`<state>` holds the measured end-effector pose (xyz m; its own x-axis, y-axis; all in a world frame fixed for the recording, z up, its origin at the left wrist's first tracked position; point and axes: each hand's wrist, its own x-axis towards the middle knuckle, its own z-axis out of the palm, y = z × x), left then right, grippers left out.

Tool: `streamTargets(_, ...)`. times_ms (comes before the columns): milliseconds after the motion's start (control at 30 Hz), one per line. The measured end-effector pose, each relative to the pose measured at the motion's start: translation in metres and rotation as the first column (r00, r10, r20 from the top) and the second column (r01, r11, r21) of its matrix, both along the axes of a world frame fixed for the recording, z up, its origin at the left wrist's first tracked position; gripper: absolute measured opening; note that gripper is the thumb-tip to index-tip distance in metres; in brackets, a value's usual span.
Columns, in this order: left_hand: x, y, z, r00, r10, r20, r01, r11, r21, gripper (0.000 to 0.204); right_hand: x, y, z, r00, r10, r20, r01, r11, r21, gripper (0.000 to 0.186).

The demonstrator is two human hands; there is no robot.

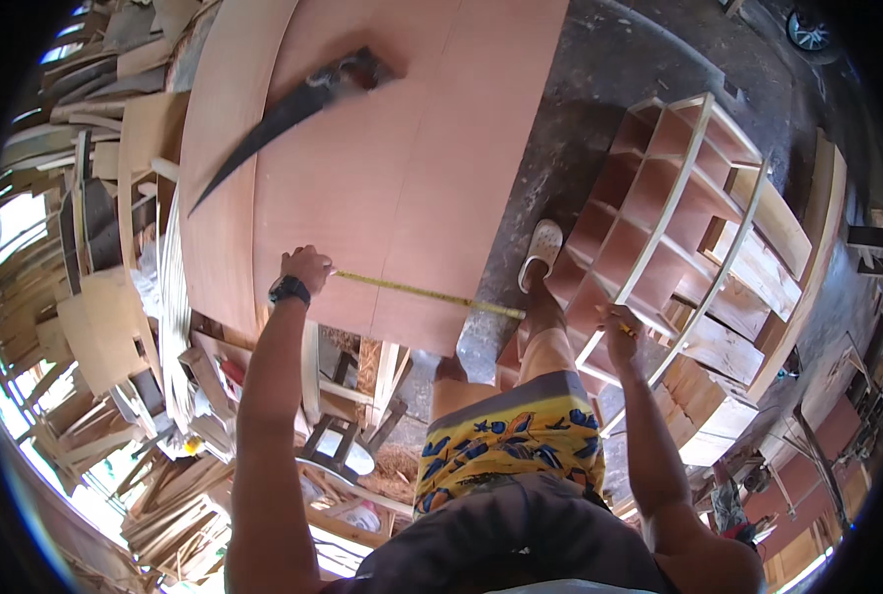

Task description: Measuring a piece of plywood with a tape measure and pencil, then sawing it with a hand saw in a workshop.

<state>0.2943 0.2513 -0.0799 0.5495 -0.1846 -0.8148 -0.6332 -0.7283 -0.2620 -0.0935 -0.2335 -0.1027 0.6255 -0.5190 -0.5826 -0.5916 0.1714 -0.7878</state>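
My left hand (305,265) is closed on one end of a yellow tape measure (412,291), stretched across pinkish plywood (382,178). The tape passes behind my right leg toward my right hand (618,332), which is closed on a small, partly hidden yellow piece of it, beside a wooden shelving frame (659,173) with several square compartments. A handsaw (273,124) with a long dark blade lies on the upper part of the plywood. My foot in a white clog (543,243) stands on the dark floor between the plywood and the shelving.
Stacked offcuts and boards (100,327) crowd the left side. Wooden boxes and planks (734,292) sit inside and beside the shelving at right. A dark stool-like frame (343,441) is behind my left leg. A wheel (808,32) shows at the upper right.
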Motion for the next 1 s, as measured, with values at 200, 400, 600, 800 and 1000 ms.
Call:
streamTargets(200,0.097,-0.156,0.019,0.973,0.079,0.215,-0.043,0.985,-0.167,0.025,0.031,-0.114,0.022,0.997,-0.026,-0.073,0.018,0.994,-0.105,0.016)
streamTargets(400,0.227,-0.243,0.05,0.962,0.106,0.253,-0.052,0.976,-0.212,0.026,0.066,-0.144,0.029,0.995,-0.073,0.062,0.074,0.997,-0.019,0.016)
streamTargets(600,0.331,-0.322,0.059,0.877,0.177,0.448,0.009,0.924,-0.382,0.028,0.158,-0.168,0.044,1.0,0.012,-0.005,-0.013,0.995,-0.101,0.022)
streamTargets(800,0.454,-0.361,0.011,0.893,0.044,0.447,0.107,0.946,-0.305,0.028,0.251,-0.207,0.021,0.993,0.015,-0.118,-0.029,0.992,-0.119,0.023)
streamTargets(1000,0.53,-0.39,-0.053,0.945,0.195,0.263,-0.092,0.929,-0.359,0.027,0.337,-0.227,0.034,0.988,0.065,-0.139,-0.076,0.995,-0.071,0.02)
